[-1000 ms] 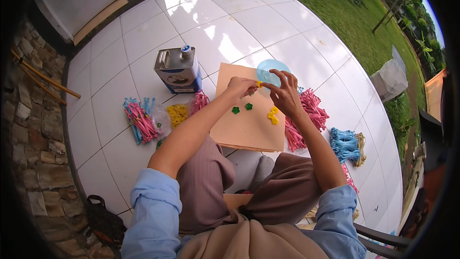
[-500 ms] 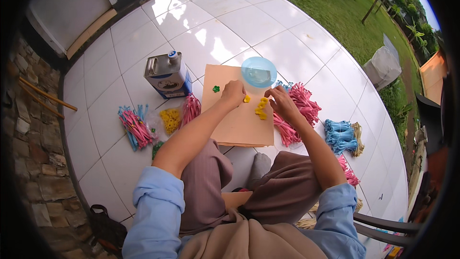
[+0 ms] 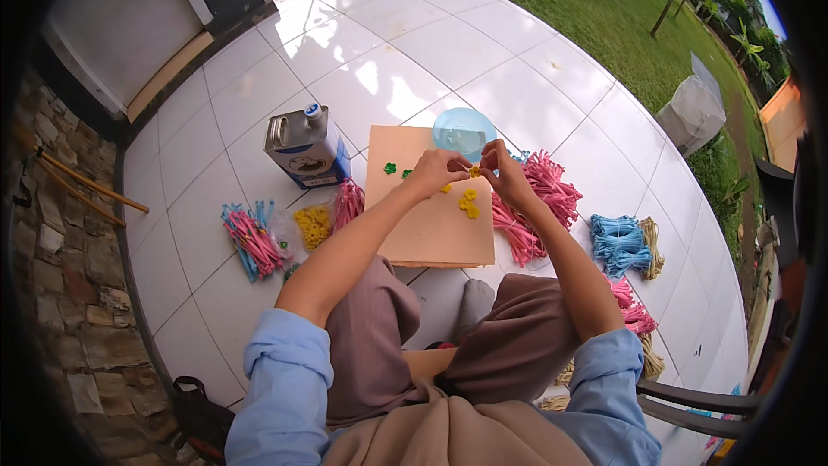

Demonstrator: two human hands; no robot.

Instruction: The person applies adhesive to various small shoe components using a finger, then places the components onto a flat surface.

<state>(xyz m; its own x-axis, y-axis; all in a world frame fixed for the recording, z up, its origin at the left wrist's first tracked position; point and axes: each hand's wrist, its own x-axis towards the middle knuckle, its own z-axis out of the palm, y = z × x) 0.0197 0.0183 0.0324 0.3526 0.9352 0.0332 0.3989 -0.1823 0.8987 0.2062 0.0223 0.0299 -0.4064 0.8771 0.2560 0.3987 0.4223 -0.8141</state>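
Pinching one small yellow piece (image 3: 473,171) between both sets of fingers, the left hand (image 3: 435,173) and right hand (image 3: 504,174) meet over the board (image 3: 423,224), at the bowl's (image 3: 463,129) six o'clock. More yellow pieces (image 3: 468,203) lie below on the board, likely kept within reach.

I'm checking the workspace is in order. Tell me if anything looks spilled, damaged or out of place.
Nothing stands out. Both hands, left hand and right hand, pinch a small yellow piece over the tan board. The bowl, the can and the bundles sit tidily on the tiles.
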